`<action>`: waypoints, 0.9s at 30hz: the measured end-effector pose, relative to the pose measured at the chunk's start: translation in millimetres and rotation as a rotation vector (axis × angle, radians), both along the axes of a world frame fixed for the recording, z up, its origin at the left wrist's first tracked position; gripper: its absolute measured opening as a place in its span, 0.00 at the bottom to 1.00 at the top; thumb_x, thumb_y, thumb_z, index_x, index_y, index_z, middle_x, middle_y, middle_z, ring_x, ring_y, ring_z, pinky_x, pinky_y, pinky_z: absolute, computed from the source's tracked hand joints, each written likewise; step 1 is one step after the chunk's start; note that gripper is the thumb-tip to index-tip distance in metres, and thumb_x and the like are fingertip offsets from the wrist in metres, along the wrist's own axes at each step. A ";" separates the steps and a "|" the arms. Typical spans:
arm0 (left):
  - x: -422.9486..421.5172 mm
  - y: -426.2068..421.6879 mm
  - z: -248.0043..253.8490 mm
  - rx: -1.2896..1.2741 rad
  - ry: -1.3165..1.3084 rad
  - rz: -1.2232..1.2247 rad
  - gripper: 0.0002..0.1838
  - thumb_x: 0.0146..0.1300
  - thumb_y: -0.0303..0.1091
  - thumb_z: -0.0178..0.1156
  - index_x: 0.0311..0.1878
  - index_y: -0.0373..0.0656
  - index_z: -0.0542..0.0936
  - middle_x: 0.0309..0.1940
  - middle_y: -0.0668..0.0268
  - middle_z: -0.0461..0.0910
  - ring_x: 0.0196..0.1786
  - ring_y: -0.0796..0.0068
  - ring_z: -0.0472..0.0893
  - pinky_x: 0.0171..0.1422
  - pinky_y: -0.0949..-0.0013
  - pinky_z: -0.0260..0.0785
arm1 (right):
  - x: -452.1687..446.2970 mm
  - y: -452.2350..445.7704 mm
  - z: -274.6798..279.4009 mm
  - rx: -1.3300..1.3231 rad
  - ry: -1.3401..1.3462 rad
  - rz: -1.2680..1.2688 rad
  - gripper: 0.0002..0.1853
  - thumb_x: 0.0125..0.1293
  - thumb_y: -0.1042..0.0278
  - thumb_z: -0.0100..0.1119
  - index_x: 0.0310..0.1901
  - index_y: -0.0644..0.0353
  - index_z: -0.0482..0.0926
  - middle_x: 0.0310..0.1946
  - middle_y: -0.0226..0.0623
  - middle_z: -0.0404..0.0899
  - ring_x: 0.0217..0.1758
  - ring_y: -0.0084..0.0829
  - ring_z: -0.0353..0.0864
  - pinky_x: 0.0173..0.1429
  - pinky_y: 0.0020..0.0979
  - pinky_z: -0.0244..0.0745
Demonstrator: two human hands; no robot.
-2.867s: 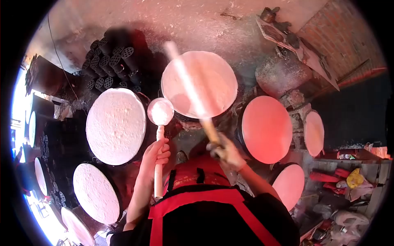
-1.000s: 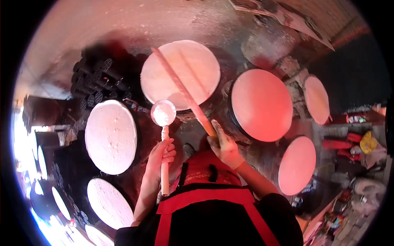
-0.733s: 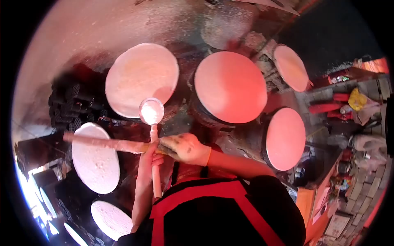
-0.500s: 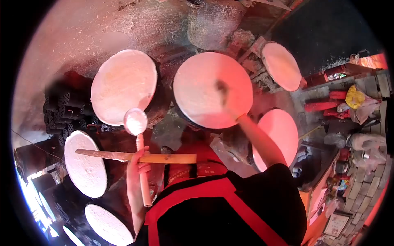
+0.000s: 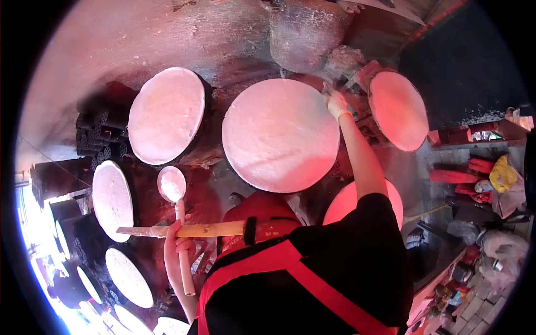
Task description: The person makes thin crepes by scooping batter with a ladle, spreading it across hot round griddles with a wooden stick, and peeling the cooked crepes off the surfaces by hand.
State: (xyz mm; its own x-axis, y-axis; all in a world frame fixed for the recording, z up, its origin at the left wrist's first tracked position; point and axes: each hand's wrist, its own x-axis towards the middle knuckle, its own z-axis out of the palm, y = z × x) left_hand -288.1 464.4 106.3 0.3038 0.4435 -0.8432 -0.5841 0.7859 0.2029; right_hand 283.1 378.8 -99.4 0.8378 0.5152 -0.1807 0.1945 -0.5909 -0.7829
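Note:
In my left hand (image 5: 174, 241) are a long-handled ladle (image 5: 171, 184) with a white-coated bowl and a flat wooden stick (image 5: 209, 229), lying crosswise over the ladle's handle. My fingers are wrapped round both. A large round griddle covered with a pale, thin sheet of batter (image 5: 279, 134) is in front of me. At its upper right rim is my right hand (image 5: 335, 104), fingers closed at the edge. Whatever it may hold is too small to make out. Another pale round (image 5: 167, 114) covers the griddle to the left.
More pale rounds lie on griddles at the right (image 5: 397, 110), lower right (image 5: 365, 204), left (image 5: 113, 201) and lower left (image 5: 129, 277). Dark perforated cylinders (image 5: 100, 137) are stacked at the left. Bags (image 5: 502, 251) and other goods line the right side.
My right hand has moved from over the middle griddle to its upper right rim. My left hand, with the ladle and stick, has shifted slightly left and down. The view has shifted.

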 end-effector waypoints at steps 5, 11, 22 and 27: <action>2.6 -7.6 4.6 0.062 -0.009 0.012 0.09 0.68 0.29 0.50 0.46 0.33 0.73 0.28 0.63 0.74 0.16 0.84 0.64 0.14 0.83 0.58 | 32.8 54.1 -29.9 -0.073 -0.325 0.360 0.17 0.67 0.56 0.48 0.52 0.54 0.75 0.45 0.43 0.80 0.45 0.41 0.79 0.51 0.36 0.71; -0.9 -14.0 5.9 0.081 -0.142 -0.016 0.13 0.67 0.29 0.51 0.51 0.30 0.71 0.30 0.63 0.74 0.17 0.87 0.64 0.14 0.85 0.57 | 28.8 106.8 -16.4 -0.268 -0.379 0.467 0.20 0.63 0.55 0.54 0.55 0.50 0.77 0.50 0.43 0.79 0.53 0.38 0.79 0.57 0.32 0.70; -9.3 -31.6 -10.9 0.117 0.045 0.162 0.13 0.66 0.26 0.51 0.50 0.28 0.71 0.29 0.59 0.76 0.15 0.87 0.63 0.13 0.85 0.56 | 24.8 114.9 32.4 -0.193 -0.210 0.594 0.29 0.51 0.49 0.67 0.51 0.59 0.79 0.47 0.47 0.81 0.52 0.40 0.79 0.57 0.34 0.70; -26.3 -33.3 -21.4 0.108 -0.170 0.107 0.14 0.67 0.27 0.51 0.51 0.28 0.71 0.30 0.58 0.77 0.16 0.86 0.63 0.13 0.85 0.55 | 47.0 118.0 16.5 -0.085 0.233 0.653 0.31 0.51 0.53 0.71 0.54 0.64 0.77 0.48 0.40 0.81 0.51 0.31 0.77 0.56 0.33 0.69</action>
State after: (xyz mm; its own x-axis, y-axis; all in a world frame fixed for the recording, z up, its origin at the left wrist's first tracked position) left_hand -314.4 431.1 85.0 0.3840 0.5660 -0.7295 -0.6961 0.6966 0.1740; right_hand 330.2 496.8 -82.9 0.2956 0.8764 -0.3803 0.3636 -0.4713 -0.8035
